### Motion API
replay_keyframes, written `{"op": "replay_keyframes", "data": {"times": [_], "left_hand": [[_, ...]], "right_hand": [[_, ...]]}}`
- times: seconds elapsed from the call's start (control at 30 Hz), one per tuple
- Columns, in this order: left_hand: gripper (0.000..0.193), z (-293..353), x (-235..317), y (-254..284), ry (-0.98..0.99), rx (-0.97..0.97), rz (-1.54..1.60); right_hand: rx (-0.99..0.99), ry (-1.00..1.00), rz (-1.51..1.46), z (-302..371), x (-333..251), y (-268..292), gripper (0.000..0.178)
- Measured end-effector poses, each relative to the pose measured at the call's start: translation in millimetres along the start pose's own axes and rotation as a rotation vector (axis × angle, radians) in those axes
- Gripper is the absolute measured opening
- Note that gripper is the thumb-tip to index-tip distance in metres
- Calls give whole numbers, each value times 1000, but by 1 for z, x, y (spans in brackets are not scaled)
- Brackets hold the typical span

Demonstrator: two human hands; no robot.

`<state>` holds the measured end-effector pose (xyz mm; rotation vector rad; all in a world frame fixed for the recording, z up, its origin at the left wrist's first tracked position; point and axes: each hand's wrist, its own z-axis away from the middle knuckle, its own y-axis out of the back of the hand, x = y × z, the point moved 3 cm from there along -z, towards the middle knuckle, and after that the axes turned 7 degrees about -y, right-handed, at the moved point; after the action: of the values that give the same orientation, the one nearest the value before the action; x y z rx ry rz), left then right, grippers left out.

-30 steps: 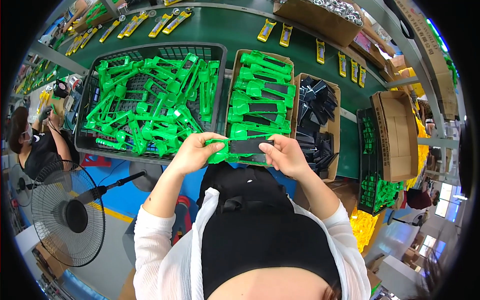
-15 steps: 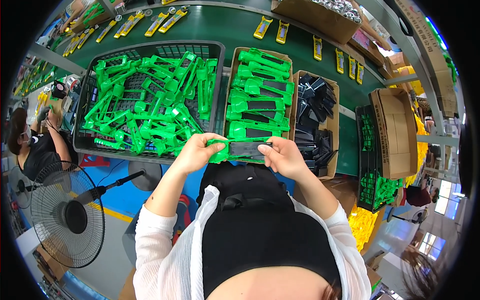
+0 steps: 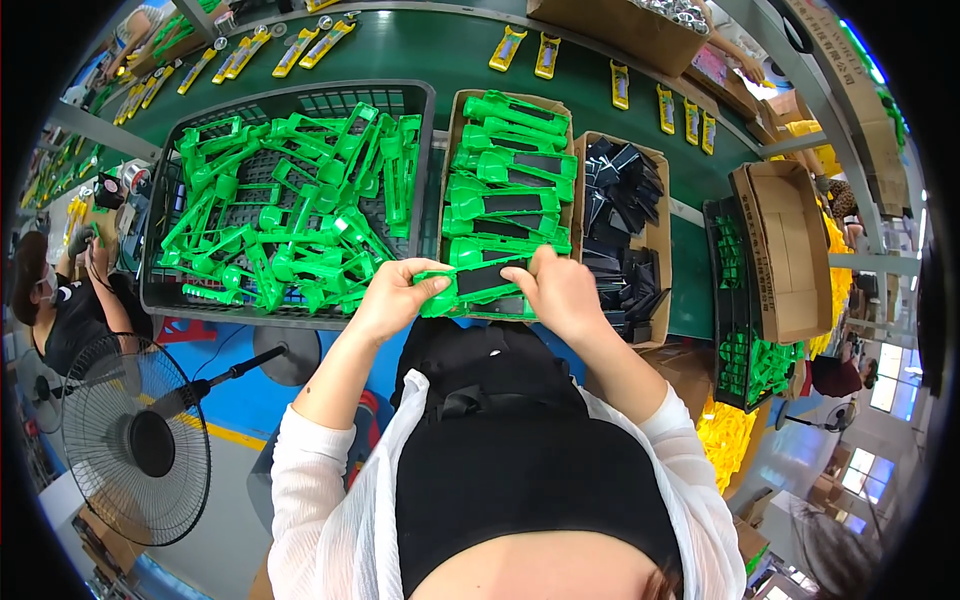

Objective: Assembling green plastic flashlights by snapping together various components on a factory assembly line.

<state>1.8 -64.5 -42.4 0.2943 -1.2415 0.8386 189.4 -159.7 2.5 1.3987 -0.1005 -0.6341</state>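
Note:
A green plastic housing with a flat black panel [image 3: 484,281] set in it is held between my hands, slightly tilted. My left hand [image 3: 397,300] pinches its rounded left end between thumb and fingers. At the other end, my right hand [image 3: 562,295] grips the housing, its thumb pressing on the black panel. Just beyond my hands is a carton [image 3: 449,165] with a stack of green housings [image 3: 505,203] carrying black panels. To the left, a black plastic crate [image 3: 428,130] holds loose green housings [image 3: 300,200]. On the right a second carton [image 3: 660,250] contains loose black panels [image 3: 622,190].
A green conveyor belt [image 3: 430,50] at the back carries several yellow pieces [image 3: 508,48]. An empty-looking carton [image 3: 790,250] leans beside a black crate [image 3: 728,340] at the right. A standing fan [image 3: 150,445] and a seated co-worker [image 3: 85,300] are at left.
The housing's right end has tilted upward, and my right hand has risen slightly with its thumb moved along the panel. The whole view has shifted a little.

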Motion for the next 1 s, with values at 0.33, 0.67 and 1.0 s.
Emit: {"op": "replay_keyframes", "data": {"times": [0.33, 0.67, 1.0], "left_hand": [[18, 2, -1, -14, -33, -59, -190], [31, -5, -2, -76, -186, -323, -1118], [28, -74, 29, -111, -569, -472, -1492]], "right_hand": [[-266, -287, -700, 10, 27, -8, 34], [-330, -213, -825, 49, 37, -25, 35], [-120, -470, -1619, 33, 59, -64, 36]]}}
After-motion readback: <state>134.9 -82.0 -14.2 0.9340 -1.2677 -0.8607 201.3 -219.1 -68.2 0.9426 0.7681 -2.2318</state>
